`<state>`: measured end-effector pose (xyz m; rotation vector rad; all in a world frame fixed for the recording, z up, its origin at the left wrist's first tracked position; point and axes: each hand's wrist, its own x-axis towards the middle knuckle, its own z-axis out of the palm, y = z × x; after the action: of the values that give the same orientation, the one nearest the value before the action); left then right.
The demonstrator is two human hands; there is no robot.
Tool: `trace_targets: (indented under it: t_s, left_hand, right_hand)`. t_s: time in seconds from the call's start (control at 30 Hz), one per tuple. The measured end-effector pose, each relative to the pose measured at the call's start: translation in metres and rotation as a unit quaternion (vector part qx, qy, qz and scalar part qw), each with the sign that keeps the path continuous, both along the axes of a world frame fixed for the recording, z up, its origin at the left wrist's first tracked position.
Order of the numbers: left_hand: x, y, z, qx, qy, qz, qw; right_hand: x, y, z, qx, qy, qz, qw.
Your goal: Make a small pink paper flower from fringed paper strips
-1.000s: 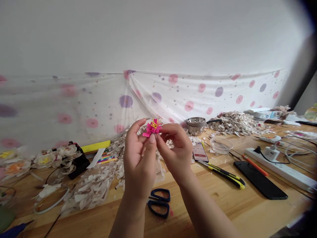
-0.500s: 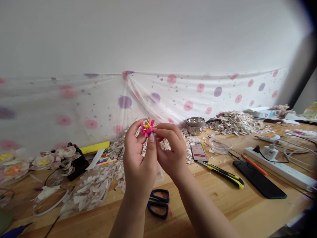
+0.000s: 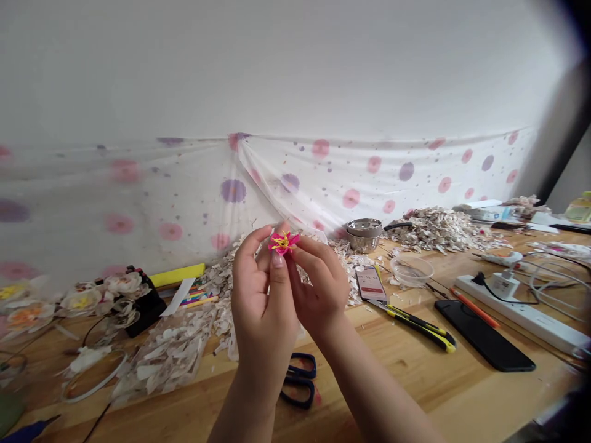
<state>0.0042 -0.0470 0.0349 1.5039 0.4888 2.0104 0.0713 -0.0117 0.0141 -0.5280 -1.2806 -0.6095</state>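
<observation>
A small handmade flower, bright pink with yellow strands at its centre, is held up above the table between both hands. My left hand pinches it from the left, its thumb just below the petals. From the right, the fingertips of my right hand close on the flower's base. The flower's underside is hidden by the fingers. Below my wrists lie dark-blue-handled scissors, partly covered by my left forearm.
White petal pieces lie in a heap and in a tray. At the right are a yellow-black utility knife, a phone, a timer phone and a power strip. Finished flowers stand left; a metal bowl stands behind.
The pink flower has turned so its yellow centre faces me more, and it has shifted slightly right. My left hand has moved a little right, covering more of the scissors.
</observation>
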Motion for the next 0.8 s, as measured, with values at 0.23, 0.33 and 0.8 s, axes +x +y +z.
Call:
trace_targets:
  t_s: [0.23, 0.33, 0.8]
  left_hand:
    - [-0.013, 0.01, -0.002, 0.021, -0.003, 0.03, 0.999]
    - [-0.015, 0.012, -0.001, 0.006, 0.003, 0.017, 1.0]
    - [-0.027, 0.011, 0.003, 0.016, 0.015, -0.155, 0.988]
  right_hand:
    - [-0.004, -0.001, 0.001, -0.036, -0.022, 0.069, 0.997]
    - [-0.001, 0.001, 0.003, -0.038, 0.005, 0.081, 0.996]
    - [0.016, 0.006, 0.009, -0.21, 0.056, 0.28, 0.935]
